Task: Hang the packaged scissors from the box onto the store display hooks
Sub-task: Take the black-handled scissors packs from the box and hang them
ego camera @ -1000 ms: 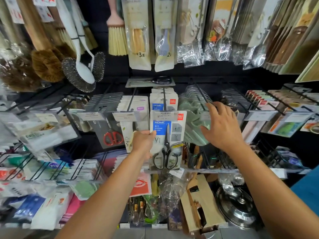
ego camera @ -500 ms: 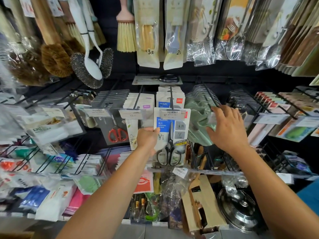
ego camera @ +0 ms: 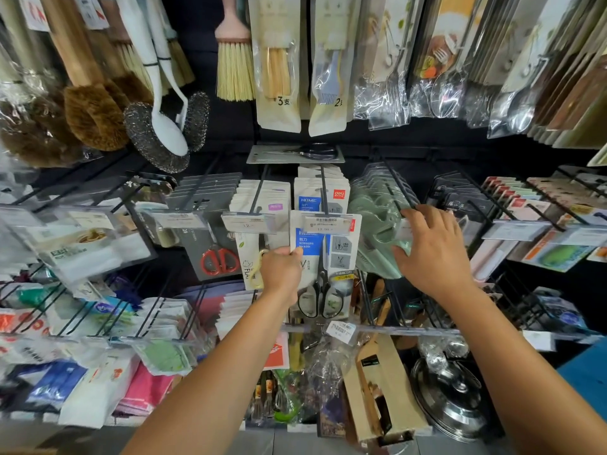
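A white and blue packaged pair of black scissors hangs at the front of a black display hook, under its price tag. My left hand pinches the pack's left edge. More of the same packs sit further back on that hook. My right hand rests with spread fingers on the green packs on the neighbouring hook to the right. The box is not in view.
Red-handled scissors and white packs hang on hooks to the left. Brushes and scourers hang above, cutlery packs at upper right. A steel pot lid and cardboard-wrapped items lie below.
My left hand has stayed on the scissors pack, which sits a little further onto the hook. My right hand remains on the green packs. The view has shifted slightly.
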### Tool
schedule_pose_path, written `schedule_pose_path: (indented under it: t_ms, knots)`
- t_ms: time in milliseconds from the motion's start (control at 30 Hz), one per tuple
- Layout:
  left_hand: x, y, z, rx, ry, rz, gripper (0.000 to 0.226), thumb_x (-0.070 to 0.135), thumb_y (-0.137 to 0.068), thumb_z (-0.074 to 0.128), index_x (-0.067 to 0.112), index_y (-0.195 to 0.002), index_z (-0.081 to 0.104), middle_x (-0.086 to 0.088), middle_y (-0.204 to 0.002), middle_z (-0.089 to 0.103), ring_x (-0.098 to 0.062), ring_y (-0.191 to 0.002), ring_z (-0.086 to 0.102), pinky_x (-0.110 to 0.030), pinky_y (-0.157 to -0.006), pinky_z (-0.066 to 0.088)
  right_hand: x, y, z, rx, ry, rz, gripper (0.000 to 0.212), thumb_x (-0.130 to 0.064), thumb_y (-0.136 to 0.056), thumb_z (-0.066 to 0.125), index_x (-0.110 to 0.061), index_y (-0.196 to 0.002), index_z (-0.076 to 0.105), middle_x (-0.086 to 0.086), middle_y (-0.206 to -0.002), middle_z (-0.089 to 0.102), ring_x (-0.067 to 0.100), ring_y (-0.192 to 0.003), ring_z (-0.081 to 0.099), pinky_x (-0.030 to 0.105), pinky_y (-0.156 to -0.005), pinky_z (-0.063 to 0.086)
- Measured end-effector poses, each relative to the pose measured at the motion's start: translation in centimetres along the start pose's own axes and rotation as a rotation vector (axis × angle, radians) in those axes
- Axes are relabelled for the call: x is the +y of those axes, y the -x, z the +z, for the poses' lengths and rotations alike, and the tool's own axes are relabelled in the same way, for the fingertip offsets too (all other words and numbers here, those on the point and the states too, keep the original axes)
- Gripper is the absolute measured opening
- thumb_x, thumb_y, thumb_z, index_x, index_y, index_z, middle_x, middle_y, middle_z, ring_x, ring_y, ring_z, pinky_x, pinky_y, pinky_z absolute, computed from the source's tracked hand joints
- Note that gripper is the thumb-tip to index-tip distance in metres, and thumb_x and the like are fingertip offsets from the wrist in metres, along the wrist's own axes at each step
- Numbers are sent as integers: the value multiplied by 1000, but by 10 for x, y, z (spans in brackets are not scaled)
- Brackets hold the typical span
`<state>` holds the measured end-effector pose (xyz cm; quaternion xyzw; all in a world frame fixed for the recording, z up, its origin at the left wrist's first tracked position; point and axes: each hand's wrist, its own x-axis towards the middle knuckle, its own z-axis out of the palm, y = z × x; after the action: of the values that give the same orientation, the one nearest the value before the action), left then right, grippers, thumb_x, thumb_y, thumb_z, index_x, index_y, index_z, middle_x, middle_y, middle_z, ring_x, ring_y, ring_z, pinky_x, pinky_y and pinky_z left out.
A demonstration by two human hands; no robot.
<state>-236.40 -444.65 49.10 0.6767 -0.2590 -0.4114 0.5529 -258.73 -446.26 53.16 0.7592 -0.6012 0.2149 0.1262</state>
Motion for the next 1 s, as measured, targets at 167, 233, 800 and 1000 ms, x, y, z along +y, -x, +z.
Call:
schedule_pose_path:
  t_ms: [167, 233, 800, 1000]
  knots:
    - [-7, 12, -10, -63, 0, -33, 29, 18, -95, 61, 24, -68, 54, 7, -67, 47, -7, -61, 41, -42, -76, 51, 0, 0, 2, 15, -13, 2, 60, -31, -78, 70, -10, -130, 48, 15, -131, 48, 36, -123, 41, 51, -111, 31]
    - [-8, 15, -13, -72, 11, -35, 25, 19, -95, 62, 23, -70, 57, 9, -67, 47, -6, -60, 39, -42, -72, 48, 0, 0, 3, 28, -16, 1, 60, -30, -77, 71, -9, -129, 49, 15, -131, 49, 37, -122, 42, 52, -110, 32]
    - [-8, 8, -23, -51, -38, -14, 31, 19, -94, 63, 21, -66, 53, 7, -67, 48, -7, -61, 43, -44, -77, 53, 1, -1, 5, 33, 0, -10, 58, -30, -78, 70, -9, -129, 49, 15, -131, 49, 36, -123, 41, 52, -110, 31]
    - [-1, 11, -12, -43, -35, -23, 28, 19, -94, 63, 22, -67, 56, 4, -67, 52, -9, -61, 45, -56, -81, 54, 2, -3, 7, 30, -14, -3, 59, -30, -78, 69, -10, -130, 49, 14, -130, 49, 37, -122, 43, 53, -111, 29]
